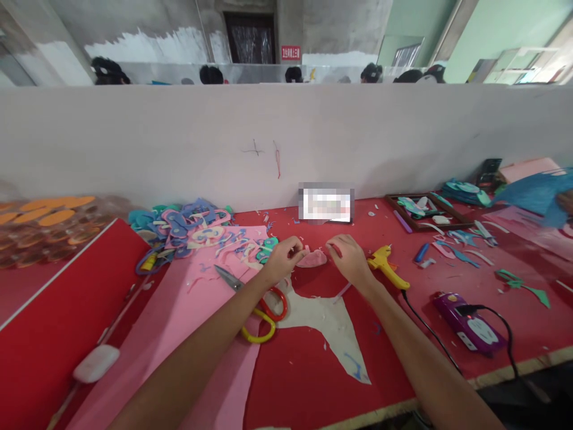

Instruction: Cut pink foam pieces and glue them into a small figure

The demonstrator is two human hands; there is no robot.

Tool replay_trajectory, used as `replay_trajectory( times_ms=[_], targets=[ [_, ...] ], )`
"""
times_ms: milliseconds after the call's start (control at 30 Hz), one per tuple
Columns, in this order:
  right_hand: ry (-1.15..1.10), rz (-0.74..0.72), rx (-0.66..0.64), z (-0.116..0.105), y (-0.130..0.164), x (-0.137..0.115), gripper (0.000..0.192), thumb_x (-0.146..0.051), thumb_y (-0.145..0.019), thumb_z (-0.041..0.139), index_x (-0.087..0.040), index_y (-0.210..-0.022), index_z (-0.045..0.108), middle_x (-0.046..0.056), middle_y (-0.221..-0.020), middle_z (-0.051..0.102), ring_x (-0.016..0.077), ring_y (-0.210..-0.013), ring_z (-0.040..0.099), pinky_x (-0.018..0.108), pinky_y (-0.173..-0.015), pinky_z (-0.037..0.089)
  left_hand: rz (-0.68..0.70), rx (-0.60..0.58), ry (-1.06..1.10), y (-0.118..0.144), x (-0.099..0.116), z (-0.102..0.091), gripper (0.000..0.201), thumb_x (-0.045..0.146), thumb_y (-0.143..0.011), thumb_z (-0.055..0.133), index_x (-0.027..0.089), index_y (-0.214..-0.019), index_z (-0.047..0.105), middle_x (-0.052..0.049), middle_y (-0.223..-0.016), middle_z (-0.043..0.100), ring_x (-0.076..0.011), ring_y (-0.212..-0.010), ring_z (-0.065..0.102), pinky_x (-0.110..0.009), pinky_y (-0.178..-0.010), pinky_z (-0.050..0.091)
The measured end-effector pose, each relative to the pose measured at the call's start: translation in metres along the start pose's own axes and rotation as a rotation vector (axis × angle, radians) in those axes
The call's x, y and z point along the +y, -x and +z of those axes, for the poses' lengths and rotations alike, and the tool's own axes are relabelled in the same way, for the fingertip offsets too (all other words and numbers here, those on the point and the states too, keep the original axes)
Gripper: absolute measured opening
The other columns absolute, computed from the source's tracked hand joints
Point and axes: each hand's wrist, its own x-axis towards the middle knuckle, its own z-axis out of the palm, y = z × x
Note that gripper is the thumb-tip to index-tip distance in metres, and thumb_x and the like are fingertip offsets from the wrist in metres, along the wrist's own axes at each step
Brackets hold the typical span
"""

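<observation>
Pink foam piece [312, 258] is being pinched between the left hand [283, 258] and right hand [348, 258], fingertips clamped on its edges, shaping it beside the yellow glue gun [385, 267], likely needed next.

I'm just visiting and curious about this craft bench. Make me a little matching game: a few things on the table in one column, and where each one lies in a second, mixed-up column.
Things:
1. small pink piece
2. scissors
3. yellow glue gun
4. purple device

Places:
A. just right of the right hand
B. near the table's front edge at the right, with a black cable plugged in
C. between the fingertips of both hands, the left hand on its left end
D. under the left wrist, on the pink sheet

Pairs: 1-C, 2-D, 3-A, 4-B
</observation>
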Motion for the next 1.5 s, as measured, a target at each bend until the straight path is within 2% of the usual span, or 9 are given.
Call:
replay_trajectory(
  times_ms=[167,300,500,700,867,1167,1267,1367,1500],
  targets=[
    [0.008,-0.010,0.011,0.001,0.000,0.000,0.017,-0.021,-0.099,0.051,-0.016,-0.090,0.064,0.006,-0.094,0.065,0.0193,-0.092,0.054,0.029,-0.084,0.038,-0.033,0.055,-0.033,0.001,0.000,-0.005,0.045,0.049,-0.091,0.058,0.014,-0.069,0.039,0.004,-0.065,0.038,-0.0051,-0.062,0.034,-0.019,-0.060,0.028],
    [0.009,-0.024,0.052,0.000,-0.001,0.001,0.016,-0.020,-0.098,0.051,-0.016,-0.089,0.064,0.005,-0.093,0.064,0.0190,-0.091,0.053,0.029,-0.084,0.038,-0.052,0.039,-0.102,-0.008,0.014,-0.030,0.049,0.050,-0.092,0.054,0.014,-0.066,0.034,0.004,-0.061,0.032,-0.0046,-0.059,0.028,-0.020,-0.057,0.024],
    [0.004,-0.046,0.047,-0.001,0.000,-0.002,0.019,-0.021,-0.099,0.049,-0.016,-0.089,0.064,0.005,-0.093,0.065,0.0189,-0.090,0.053,0.030,-0.083,0.038,0.029,0.186,-0.108,-0.009,0.082,-0.096,0.054,0.051,-0.089,0.063,0.015,-0.065,0.030,0.004,-0.062,0.026,-0.0041,-0.058,0.025,-0.019,-0.054,0.022],
    [-0.011,-0.076,0.054,-0.004,0.001,-0.007,0.020,-0.025,-0.100,0.049,-0.016,-0.092,0.066,0.005,-0.097,0.066,0.0198,-0.094,0.055,0.031,-0.087,0.039,0.108,0.148,-0.220,0.055,0.140,-0.132,0.052,0.038,-0.090,0.065,0.015,-0.062,0.027,0.003,-0.060,0.026,-0.0051,-0.057,0.024,-0.020,-0.055,0.024],
    [-0.012,-0.079,0.058,-0.007,0.001,-0.012,0.021,-0.026,-0.101,0.049,-0.016,-0.093,0.066,0.005,-0.097,0.066,0.0207,-0.096,0.055,0.032,-0.087,0.040,-0.120,0.091,-0.394,0.123,0.118,-0.135,0.052,0.039,-0.091,0.061,0.015,-0.061,0.024,0.003,-0.059,0.021,-0.0046,-0.055,0.020,-0.021,-0.053,0.018],
    [0.010,-0.037,0.017,-0.008,0.001,-0.007,0.019,-0.024,-0.099,0.049,-0.016,-0.093,0.065,0.007,-0.097,0.066,0.0217,-0.096,0.055,0.033,-0.087,0.041,-0.582,0.379,-0.445,0.200,0.048,-0.114,0.052,0.056,-0.088,0.047,0.017,-0.064,0.023,0.002,-0.061,0.022,-0.0064,-0.056,0.027,-0.020,-0.053,0.021],
    [0.016,-0.022,-0.022,-0.005,0.001,-0.006,0.018,-0.023,-0.098,0.049,-0.016,-0.094,0.066,0.008,-0.099,0.066,0.0226,-0.098,0.055,0.034,-0.089,0.041,-0.610,0.517,-0.500,0.204,0.035,-0.113,0.046,0.054,-0.087,0.054,0.016,-0.068,0.037,0.002,-0.062,0.035,-0.0077,-0.060,0.038,-0.018,-0.055,0.030],
    [0.013,-0.016,-0.081,0.000,0.001,-0.004,0.020,-0.027,-0.098,0.051,-0.016,-0.101,0.068,0.009,-0.105,0.066,0.0237,-0.104,0.055,0.036,-0.093,0.042,-0.545,0.600,-0.482,0.205,0.027,-0.118,0.037,0.051,-0.085,0.060,0.016,-0.098,0.061,-0.003,-0.090,0.060,-0.0108,-0.077,0.055,-0.018,-0.066,0.045],
    [0.022,-0.089,-0.231,0.011,0.007,0.002,0.039,-0.038,-0.096,0.060,-0.018,-0.129,0.062,0.011,-0.130,0.059,0.0275,-0.125,0.049,0.042,-0.104,0.041,-0.470,0.682,-0.484,0.206,0.028,-0.120,0.041,0.045,-0.091,0.055,0.019,-0.121,0.063,-0.007,-0.117,0.060,-0.0127,-0.090,0.061,-0.021,-0.077,0.052]
  ],
)
